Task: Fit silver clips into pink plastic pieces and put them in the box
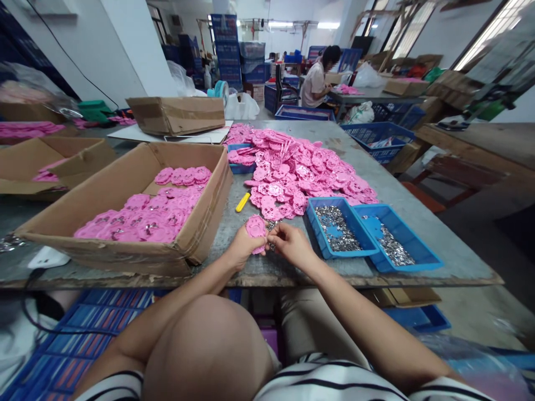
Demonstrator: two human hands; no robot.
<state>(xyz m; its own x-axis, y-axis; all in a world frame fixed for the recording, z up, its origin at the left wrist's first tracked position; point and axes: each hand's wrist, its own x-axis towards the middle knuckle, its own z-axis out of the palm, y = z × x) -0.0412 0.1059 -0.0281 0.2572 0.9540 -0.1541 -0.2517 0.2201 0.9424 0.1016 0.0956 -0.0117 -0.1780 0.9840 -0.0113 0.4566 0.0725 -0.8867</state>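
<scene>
My left hand (244,245) grips a pink moulded plastic piece (256,226) just above the table's front edge. Close beside it, my right hand (290,241) is pinched at the piece's right edge; whatever lies between its fingertips is too small to make out. Some small shiny metal parts (273,225) show behind the fingers. A large heap of similar pink pieces (301,167) spreads beyond my hands. To the right stand two blue trays (369,252) of small metal parts. A yellow-handled tool (242,202) lies on the table left of the heap.
At left, a cardboard box (209,234) holds rows of pink pieces, some with metal bits on them. Another open carton (90,153) stands farther left. A flatter cardboard box (196,117) sits behind. Across the room a person (314,83) sits at another table.
</scene>
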